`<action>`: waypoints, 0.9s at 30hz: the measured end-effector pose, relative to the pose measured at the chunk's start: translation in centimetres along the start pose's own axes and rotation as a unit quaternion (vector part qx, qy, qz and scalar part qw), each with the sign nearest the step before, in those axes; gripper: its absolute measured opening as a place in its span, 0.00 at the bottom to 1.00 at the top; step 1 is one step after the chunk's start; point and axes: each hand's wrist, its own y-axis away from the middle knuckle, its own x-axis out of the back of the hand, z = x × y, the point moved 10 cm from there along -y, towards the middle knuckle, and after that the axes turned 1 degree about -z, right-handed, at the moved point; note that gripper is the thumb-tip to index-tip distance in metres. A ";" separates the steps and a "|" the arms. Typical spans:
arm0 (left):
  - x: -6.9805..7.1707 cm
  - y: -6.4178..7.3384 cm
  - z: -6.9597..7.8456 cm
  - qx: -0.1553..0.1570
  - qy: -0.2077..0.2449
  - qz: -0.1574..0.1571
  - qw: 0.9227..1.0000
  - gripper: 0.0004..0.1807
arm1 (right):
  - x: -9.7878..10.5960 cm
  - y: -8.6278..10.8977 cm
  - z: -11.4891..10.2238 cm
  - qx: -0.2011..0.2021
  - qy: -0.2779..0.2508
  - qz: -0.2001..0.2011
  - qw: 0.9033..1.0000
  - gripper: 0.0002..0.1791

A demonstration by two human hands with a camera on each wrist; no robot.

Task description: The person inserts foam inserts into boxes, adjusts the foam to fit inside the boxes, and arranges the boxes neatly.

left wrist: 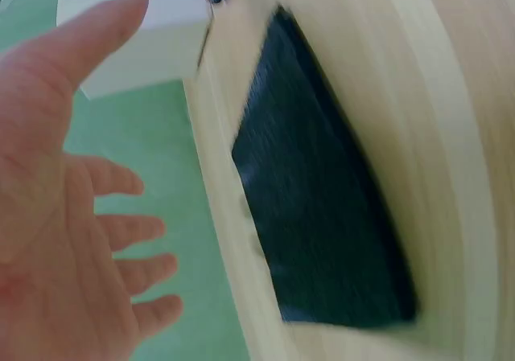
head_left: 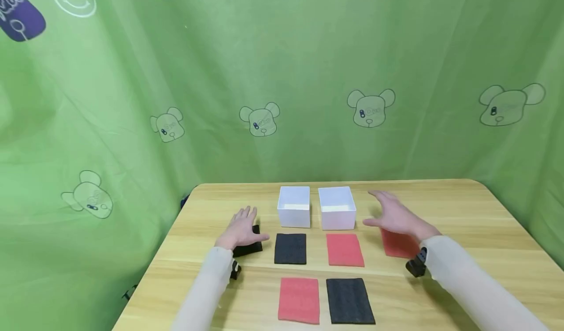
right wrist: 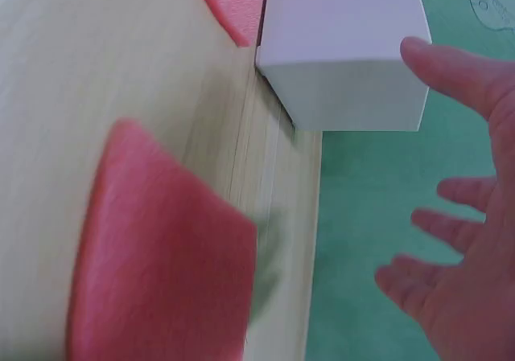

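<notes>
Above a black cloth square (head_left: 248, 249) on the table's left side, my left hand (head_left: 240, 230) hovers with fingers spread, holding nothing. The left wrist view shows that black cloth (left wrist: 322, 192) lying apart from the palm. My right hand (head_left: 396, 216) is raised over a red cloth square (head_left: 398, 244), its thumb and fingers apart and nothing between them. Part of the red cloth (right wrist: 169, 256) shows in the right wrist view, away from the fingers. Between the hands stand two white boxes, the left box (head_left: 294, 218) and the right box (head_left: 338, 220), both open at the top.
In front of the boxes lie a black cloth (head_left: 290, 248) and a red cloth (head_left: 345, 249). Nearer the front edge are another red cloth (head_left: 298, 300) and black cloth (head_left: 350, 301). A green curtain (head_left: 308, 150) hangs behind the wooden table (head_left: 476, 233).
</notes>
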 end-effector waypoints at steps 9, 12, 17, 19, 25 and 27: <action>-0.7 1.2 -2.2 -0.007 0.072 -0.044 0.996 0.58 | -1.6 -2.5 0.1 -0.007 -0.099 -0.042 0.994 0.58; -1.3 1.3 -2.8 -0.013 0.086 -0.051 0.995 0.59 | -2.2 -3.1 0.0 -0.012 -0.136 -0.058 0.989 0.61; -2.1 1.4 -3.6 -0.015 0.087 -0.053 0.995 0.59 | -3.2 -4.1 -0.2 -0.008 -0.200 -0.079 0.977 0.66; -2.1 1.5 -3.6 -0.020 0.088 -0.053 0.995 0.59 | -3.5 -4.4 -0.1 -0.010 -0.217 -0.085 0.972 0.67; -2.3 1.8 -3.3 -0.032 0.081 -0.056 0.995 0.56 | -4.4 -5.2 -0.1 -0.006 -0.236 -0.089 0.968 0.66; -2.3 1.9 -3.2 -0.035 0.078 -0.054 0.995 0.55 | -4.7 -5.2 -0.2 -0.006 -0.241 -0.093 0.966 0.66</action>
